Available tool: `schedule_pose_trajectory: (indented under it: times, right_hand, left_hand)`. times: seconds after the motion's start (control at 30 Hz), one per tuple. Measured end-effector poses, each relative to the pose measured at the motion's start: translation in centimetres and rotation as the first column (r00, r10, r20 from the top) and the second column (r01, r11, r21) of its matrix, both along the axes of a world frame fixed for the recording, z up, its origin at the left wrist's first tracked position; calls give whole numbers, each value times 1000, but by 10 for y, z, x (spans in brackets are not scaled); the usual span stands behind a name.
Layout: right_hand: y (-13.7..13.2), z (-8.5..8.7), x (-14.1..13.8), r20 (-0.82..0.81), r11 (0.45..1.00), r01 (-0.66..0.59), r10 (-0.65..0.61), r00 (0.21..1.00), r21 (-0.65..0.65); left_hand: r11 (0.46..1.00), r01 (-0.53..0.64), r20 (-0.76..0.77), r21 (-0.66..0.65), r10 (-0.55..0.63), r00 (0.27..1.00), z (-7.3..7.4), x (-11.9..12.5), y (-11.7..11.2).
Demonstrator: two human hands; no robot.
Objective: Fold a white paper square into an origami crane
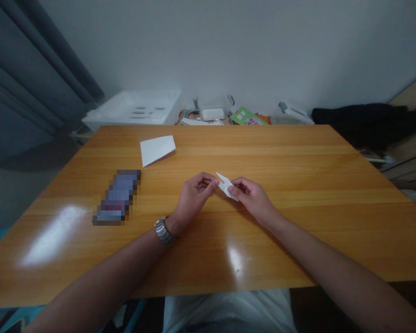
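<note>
A small piece of folded white paper [226, 186] is held between my two hands above the middle of the wooden table [284, 152]. It has a pointed flap that sticks up toward the far left. My left hand [196, 193], with a metal watch on its wrist, pinches the paper's left edge between thumb and forefinger. On the other side, my right hand [252, 196] grips the paper with its thumb on top. The right hand's other fingers curl behind and are partly hidden.
A larger sheet of white paper [156, 150] lies at the table's back left. Nearer me is a phone-like device [118, 196], blurred by pixels. Beyond the far edge are a white plastic tray [135, 106], a green booklet [247, 116] and dark cloth [364, 122].
</note>
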State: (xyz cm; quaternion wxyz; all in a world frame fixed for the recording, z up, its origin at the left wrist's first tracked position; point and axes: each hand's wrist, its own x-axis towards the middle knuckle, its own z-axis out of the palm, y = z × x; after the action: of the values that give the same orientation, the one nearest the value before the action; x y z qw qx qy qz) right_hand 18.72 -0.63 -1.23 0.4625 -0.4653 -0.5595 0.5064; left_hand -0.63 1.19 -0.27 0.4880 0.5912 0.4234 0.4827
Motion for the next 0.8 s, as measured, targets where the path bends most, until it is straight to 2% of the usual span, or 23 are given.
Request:
schedule_pose_trajectory:
  times: [0.17,0.37,0.57,0.8]
  right_hand:
    - [0,-1,1,-11,1000,18,-18,1000,21]
    - [0,-2,2,-3,1000,21,-21,1000,22]
    - [-1,2,2,-32,999,35,-35,999,27]
    - [-1,1,2,-37,999,-27,29,999,35]
  left_hand:
    - [999,15,8,-46,-15,1000,-2,0,0]
    - [998,14,-41,-54,-17,999,5,-1,-4]
    - [996,69,-13,-55,-70,997,5,-1,-4]
    - [993,119,-6,-17,-119,993,2,1,-3]
